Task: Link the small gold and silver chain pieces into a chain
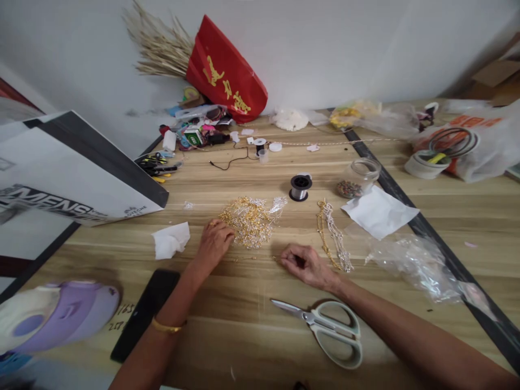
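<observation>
A tangled pile of gold and silver beaded chains (248,223) lies mid-table. At its left edge rests my left hand (213,241), fingers curled and pressed together; what they hold, if anything, is hidden. My right hand (304,265) is closed in a pinch to the right of the pile, with a bit of thin gold chain showing at its fingertips. Between the hands a short stretch of gold chain (244,259) lies on the wood. Just beyond my right hand are laid-out gold and silver chains (335,235). Scissors with pale green handles (320,325) lie nearer me, blades slightly apart.
A wire spool (300,188) and a glass jar of beads (357,177) stand behind the chains. White paper (379,211) and clear plastic bags (418,265) lie right. On the left are a tissue (171,240), a black phone (146,314) and a large box (77,173).
</observation>
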A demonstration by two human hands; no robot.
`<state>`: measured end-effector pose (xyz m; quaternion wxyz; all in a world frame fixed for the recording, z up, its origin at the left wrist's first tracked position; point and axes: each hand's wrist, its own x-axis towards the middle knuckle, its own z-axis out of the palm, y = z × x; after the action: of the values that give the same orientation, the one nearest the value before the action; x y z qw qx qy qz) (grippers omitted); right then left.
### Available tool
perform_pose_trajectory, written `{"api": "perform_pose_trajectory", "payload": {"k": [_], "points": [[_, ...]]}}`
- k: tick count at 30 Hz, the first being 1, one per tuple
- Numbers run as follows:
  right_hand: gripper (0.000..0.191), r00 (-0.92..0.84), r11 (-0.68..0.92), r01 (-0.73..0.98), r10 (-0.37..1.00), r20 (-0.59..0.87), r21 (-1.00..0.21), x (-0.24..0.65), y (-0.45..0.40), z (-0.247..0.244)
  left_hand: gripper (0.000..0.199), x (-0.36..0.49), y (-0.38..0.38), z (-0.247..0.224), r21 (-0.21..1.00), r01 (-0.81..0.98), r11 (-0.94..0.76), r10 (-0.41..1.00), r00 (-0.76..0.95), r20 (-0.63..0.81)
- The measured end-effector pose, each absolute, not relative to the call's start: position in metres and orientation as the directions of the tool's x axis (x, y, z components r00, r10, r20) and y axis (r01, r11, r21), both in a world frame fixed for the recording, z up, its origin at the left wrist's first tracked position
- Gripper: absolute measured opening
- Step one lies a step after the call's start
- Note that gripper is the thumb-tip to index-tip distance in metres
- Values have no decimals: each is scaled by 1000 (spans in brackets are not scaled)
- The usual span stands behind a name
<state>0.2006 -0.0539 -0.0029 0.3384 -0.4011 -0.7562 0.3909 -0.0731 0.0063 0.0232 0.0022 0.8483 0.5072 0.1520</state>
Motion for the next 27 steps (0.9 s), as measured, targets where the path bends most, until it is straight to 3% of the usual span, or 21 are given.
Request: {"api": "perform_pose_trajectory", "payload": {"k": [4, 15, 21, 27], "points": [[21, -450, 379, 350, 870, 201, -857, 201, -54, -3, 15, -74, 8, 24, 162, 853, -496, 861, 459, 219], [21, -435, 390, 342, 872, 224, -855, 201, -55, -5, 26, -73, 17, 21, 29, 799, -600, 791, 588, 167], [19, -438, 389, 334, 871, 224, -858, 202, -56, -4, 18, -81, 19, 22, 151, 793, -590, 805, 563, 189], [17, -427, 405, 362, 873, 237, -840, 201, -57, -3, 20, -81, 19, 22, 121, 729, -674, 738, 656, 156]]}}
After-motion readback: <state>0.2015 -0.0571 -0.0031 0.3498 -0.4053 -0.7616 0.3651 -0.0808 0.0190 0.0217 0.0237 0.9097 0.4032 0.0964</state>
